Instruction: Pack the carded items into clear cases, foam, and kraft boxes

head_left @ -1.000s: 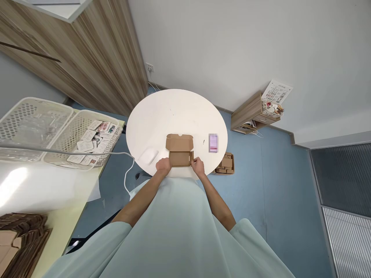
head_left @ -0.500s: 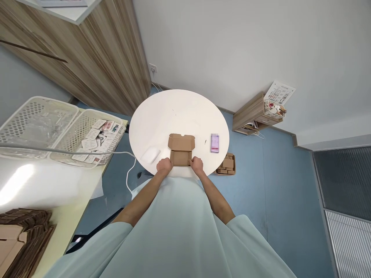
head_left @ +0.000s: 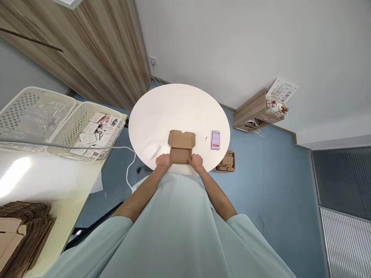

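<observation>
A small brown cardboard box (head_left: 181, 155) rests on the round white table (head_left: 162, 108), its lid raised toward the far side and its inside bare. My left hand (head_left: 164, 160) is closed on the box's near left corner. At the near right corner, my right hand (head_left: 196, 160) grips the side wall in the same way. The fingertips of both hands are partly hidden by the box walls. Left of the box lies a flat white object (head_left: 150, 150) whose kind I cannot make out. A phone with a pink, blurred screen (head_left: 215, 140) lies to the right.
On the side table at left stand two perforated baskets, one with clear plastic pieces (head_left: 43, 121), the other with printed cards (head_left: 97, 133). Flattened cardboard (head_left: 26, 235) is stacked nearby. A white cable (head_left: 121, 147) crosses there. A carton of small boxes (head_left: 227, 162) sits on the floor.
The view has tilted slightly, so the scene sits a little higher. Both hands keep their hold on the box corners, and the box has hardly moved on the table.
</observation>
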`<state>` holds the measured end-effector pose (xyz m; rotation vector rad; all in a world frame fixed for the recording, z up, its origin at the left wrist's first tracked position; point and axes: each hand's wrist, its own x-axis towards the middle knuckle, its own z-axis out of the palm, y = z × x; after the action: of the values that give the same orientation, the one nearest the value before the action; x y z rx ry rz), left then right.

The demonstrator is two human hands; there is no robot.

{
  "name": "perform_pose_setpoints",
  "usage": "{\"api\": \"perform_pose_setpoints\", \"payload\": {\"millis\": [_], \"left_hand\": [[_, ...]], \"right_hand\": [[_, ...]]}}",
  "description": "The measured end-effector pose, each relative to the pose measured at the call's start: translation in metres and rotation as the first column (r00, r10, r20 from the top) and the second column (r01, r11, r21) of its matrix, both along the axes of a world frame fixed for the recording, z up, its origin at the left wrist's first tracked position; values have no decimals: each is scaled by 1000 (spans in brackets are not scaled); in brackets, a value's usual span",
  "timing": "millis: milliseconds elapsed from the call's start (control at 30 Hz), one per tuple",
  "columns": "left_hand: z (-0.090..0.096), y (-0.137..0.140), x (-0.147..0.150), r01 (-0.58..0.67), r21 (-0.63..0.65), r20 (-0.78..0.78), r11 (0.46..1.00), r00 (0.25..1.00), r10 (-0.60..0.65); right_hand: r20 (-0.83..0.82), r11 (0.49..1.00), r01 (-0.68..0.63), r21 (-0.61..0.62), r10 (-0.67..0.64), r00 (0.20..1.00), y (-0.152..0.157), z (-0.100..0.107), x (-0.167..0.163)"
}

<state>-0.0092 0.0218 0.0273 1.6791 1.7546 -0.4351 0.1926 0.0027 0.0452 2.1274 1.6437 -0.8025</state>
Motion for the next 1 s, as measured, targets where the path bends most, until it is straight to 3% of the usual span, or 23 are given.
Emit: {"api": "perform_pose_setpoints", "payload": {"millis": [233, 567, 1000], "left_hand": [[3, 7, -5, -19, 58, -6, 998, 1000, 20], [-2, -4, 1, -29, 25, -5, 999, 1000, 29], [-6, -1, -4, -131, 19, 30, 991, 991, 130]], "right_hand": [[-14, 1000, 21, -9, -21, 1000, 8, -7, 6], [28, 1000, -4, -12, 4, 1000, 10, -25, -18], [-51, 981, 191, -6, -191, 980, 12, -10, -3]]}}
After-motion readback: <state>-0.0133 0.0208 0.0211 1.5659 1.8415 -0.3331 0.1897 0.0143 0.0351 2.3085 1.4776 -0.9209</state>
